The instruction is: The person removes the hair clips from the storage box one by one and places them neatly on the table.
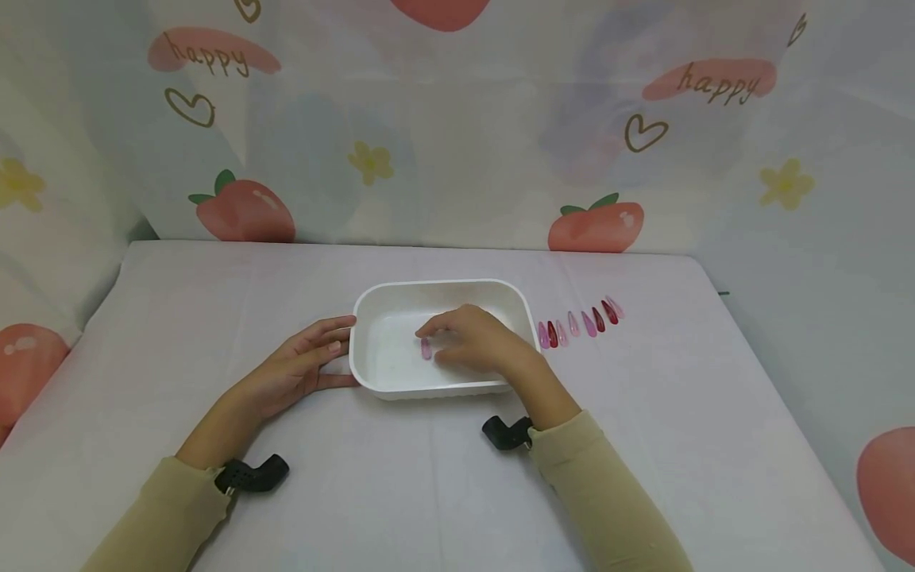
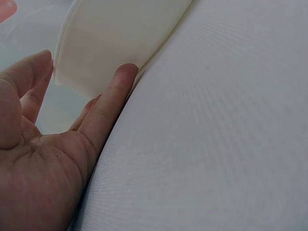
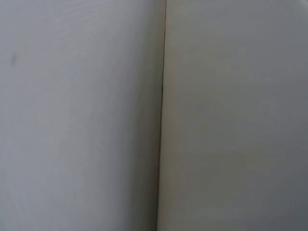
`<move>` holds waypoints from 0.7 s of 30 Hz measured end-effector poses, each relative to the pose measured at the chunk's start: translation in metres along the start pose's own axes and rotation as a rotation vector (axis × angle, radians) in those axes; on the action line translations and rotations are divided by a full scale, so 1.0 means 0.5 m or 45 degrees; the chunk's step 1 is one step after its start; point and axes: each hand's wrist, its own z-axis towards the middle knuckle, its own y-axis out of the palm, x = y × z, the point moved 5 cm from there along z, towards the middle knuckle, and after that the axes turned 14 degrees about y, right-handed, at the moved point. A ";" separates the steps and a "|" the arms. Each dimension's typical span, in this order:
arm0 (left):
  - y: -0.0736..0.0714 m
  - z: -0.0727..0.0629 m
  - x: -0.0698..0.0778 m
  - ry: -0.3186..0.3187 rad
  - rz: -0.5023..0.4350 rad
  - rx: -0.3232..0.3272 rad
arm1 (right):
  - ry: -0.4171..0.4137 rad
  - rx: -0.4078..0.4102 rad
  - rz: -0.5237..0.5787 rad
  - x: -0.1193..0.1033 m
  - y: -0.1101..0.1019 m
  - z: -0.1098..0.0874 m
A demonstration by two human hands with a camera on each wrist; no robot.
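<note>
A white rectangular tray (image 1: 386,393) stands mid-table. My left hand (image 1: 296,365) rests at its left end, fingers spread and fairly straight, touching the wall. The left wrist view shows the left hand's fingertips (image 2: 126,71) against the tray's outer side (image 2: 110,43). Inside the tray is my right hand (image 1: 475,342), its index finger and thumb apart beside a pink false nail (image 1: 426,349) on the tray floor. Whether a fingertip touches that nail I cannot tell. The right hand hides part of the tray's inside. Only the tray wall (image 3: 231,120) and tablecloth show in the right wrist view.
To the right of the tray, several pink and red false nails (image 1: 588,323) lie in a slanting row on the white tablecloth (image 1: 343,492). A patterned backdrop (image 1: 457,159) rises behind the table's far edge. Both wrists carry black camera mounts (image 1: 252,474).
</note>
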 end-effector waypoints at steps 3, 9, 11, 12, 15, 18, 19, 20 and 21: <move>0.001 0.000 0.001 -0.009 0.014 0.008 | -0.069 -0.028 -0.018 -0.006 0.004 -0.002; 0.002 -0.001 0.004 -0.020 0.030 0.010 | -0.235 -0.046 -0.002 -0.018 0.008 -0.006; 0.003 0.000 0.004 -0.021 0.029 0.009 | -0.259 -0.062 0.011 -0.020 0.009 -0.006; 0.003 0.000 0.005 -0.020 0.030 0.008 | -0.253 -0.070 0.023 -0.019 0.009 -0.006; 0.003 0.000 0.004 -0.017 0.025 0.010 | -0.187 -0.065 0.056 -0.015 0.008 -0.005; 0.002 0.000 0.004 -0.012 0.021 0.009 | -0.104 -0.041 0.075 -0.008 0.006 -0.002; 0.002 0.000 0.004 -0.010 0.018 0.006 | -0.076 -0.029 0.066 -0.006 0.005 -0.002; 0.002 0.000 0.003 -0.007 0.017 0.002 | -0.052 -0.015 0.049 -0.005 0.004 -0.001; 0.002 -0.001 0.003 -0.004 0.018 -0.001 | -0.021 -0.007 0.032 -0.004 0.002 -0.001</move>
